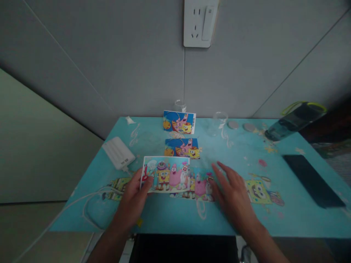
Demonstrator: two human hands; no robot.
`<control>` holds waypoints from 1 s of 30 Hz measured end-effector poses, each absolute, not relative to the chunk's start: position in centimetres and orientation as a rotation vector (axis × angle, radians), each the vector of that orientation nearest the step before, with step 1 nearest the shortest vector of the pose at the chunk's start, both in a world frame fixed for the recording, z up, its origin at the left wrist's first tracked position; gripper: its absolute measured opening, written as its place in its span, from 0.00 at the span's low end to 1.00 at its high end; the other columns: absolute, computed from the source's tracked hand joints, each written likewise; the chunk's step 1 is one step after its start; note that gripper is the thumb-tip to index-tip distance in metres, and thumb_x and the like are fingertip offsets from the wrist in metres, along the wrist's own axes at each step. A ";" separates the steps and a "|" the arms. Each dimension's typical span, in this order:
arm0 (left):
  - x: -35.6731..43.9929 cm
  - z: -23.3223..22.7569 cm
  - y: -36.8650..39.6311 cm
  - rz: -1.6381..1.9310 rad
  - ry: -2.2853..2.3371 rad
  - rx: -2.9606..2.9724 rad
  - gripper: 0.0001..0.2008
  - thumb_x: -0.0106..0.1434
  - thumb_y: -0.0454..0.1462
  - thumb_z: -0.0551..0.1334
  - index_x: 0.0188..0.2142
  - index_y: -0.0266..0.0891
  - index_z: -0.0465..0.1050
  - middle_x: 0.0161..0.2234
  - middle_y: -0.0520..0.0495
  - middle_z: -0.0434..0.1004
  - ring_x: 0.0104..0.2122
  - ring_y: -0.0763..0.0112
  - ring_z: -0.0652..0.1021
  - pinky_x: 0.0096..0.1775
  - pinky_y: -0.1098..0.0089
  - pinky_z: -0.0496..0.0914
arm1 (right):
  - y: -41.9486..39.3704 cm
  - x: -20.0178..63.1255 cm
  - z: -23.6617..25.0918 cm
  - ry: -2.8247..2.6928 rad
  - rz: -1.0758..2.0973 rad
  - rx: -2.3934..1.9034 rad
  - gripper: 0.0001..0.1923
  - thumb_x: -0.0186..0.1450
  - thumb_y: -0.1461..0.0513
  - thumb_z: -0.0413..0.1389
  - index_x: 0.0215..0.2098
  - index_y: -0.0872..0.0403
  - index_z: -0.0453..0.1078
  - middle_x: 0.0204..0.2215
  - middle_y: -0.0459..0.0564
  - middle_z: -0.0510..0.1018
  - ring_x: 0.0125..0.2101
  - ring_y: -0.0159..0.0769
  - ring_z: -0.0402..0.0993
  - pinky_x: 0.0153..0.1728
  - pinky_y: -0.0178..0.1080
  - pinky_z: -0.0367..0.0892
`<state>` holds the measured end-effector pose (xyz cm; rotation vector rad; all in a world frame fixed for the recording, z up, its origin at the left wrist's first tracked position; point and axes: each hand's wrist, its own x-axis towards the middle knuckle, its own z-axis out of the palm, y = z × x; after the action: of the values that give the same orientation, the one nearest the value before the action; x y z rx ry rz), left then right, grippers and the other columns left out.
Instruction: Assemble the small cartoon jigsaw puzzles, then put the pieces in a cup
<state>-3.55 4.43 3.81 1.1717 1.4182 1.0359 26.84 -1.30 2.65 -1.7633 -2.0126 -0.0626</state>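
Observation:
My left hand (134,199) holds the left edge of a cartoon picture card (166,174), lifted slightly over the blue table (175,215). My right hand (231,191) lies flat and open on the table to the right of the card, fingers spread, over a strip of cartoon pictures (201,184). Farther back, a second cartoon card (182,147) lies flat. A third card (179,122) stands upright against a small glass (180,106) at the wall.
A white power bank (118,152) with a white cable (90,199) lies at the left. A clear beaker (218,122) and two grey discs (241,126) sit at the back. A dark bottle (294,118) lies on its side at the right, near a black phone (312,179).

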 end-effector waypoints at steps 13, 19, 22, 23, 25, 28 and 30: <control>-6.4 1.4 5.8 0.860 1.791 1.857 0.30 0.69 0.47 0.58 0.68 0.45 0.57 0.61 0.41 0.70 0.57 0.52 0.73 0.60 0.52 0.66 | -0.1 32.0 0.7 -1.847 0.117 -1.977 0.19 0.69 0.52 0.56 0.53 0.49 0.75 0.54 0.57 0.76 0.52 0.52 0.72 0.53 0.59 0.67; -5.5 1.4 5.9 0.978 1.726 2.259 0.28 0.70 0.40 0.58 0.68 0.43 0.57 0.65 0.37 0.60 0.64 0.47 0.63 0.63 0.44 0.59 | 0.7 31.7 0.8 -1.854 0.149 -1.952 0.13 0.67 0.55 0.58 0.47 0.49 0.78 0.53 0.55 0.76 0.51 0.50 0.73 0.52 0.58 0.66; -4.3 1.5 5.4 0.966 1.581 2.400 0.25 0.70 0.35 0.57 0.66 0.47 0.60 0.65 0.39 0.60 0.64 0.49 0.63 0.62 0.44 0.61 | 1.2 31.9 1.0 -1.846 0.207 -1.928 0.11 0.66 0.55 0.60 0.44 0.50 0.78 0.50 0.55 0.77 0.50 0.49 0.74 0.52 0.56 0.67; -3.9 1.5 5.0 0.950 1.509 2.434 0.25 0.70 0.33 0.57 0.65 0.47 0.61 0.65 0.40 0.60 0.64 0.50 0.64 0.62 0.45 0.61 | 1.4 31.9 1.2 -1.835 0.248 -1.922 0.11 0.65 0.55 0.60 0.44 0.50 0.78 0.49 0.54 0.78 0.49 0.49 0.74 0.51 0.55 0.67; -2.9 1.5 4.2 0.932 1.373 2.472 0.25 0.69 0.30 0.58 0.64 0.47 0.62 0.63 0.40 0.63 0.63 0.53 0.66 0.62 0.47 0.63 | 1.4 31.5 2.0 -1.779 0.376 -1.914 0.10 0.66 0.56 0.59 0.42 0.51 0.77 0.43 0.52 0.81 0.44 0.46 0.76 0.48 0.51 0.69; -1.1 1.9 2.4 0.938 1.227 2.435 0.25 0.69 0.28 0.58 0.63 0.46 0.64 0.59 0.41 0.68 0.60 0.56 0.69 0.60 0.51 0.66 | 1.1 30.1 3.5 -1.622 0.647 -1.874 0.09 0.68 0.56 0.57 0.39 0.52 0.76 0.34 0.49 0.81 0.34 0.39 0.77 0.39 0.42 0.70; 0.4 2.2 1.1 0.909 1.137 2.357 0.23 0.69 0.29 0.58 0.62 0.45 0.64 0.54 0.41 0.72 0.56 0.59 0.73 0.57 0.55 0.70 | 0.6 28.5 4.3 -1.499 0.823 -1.786 0.10 0.68 0.55 0.58 0.39 0.52 0.77 0.32 0.48 0.81 0.32 0.37 0.76 0.35 0.39 0.70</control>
<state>0.45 1.13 2.23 2.3575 1.1369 0.9093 28.51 0.59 4.33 -1.7863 -1.4991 0.8227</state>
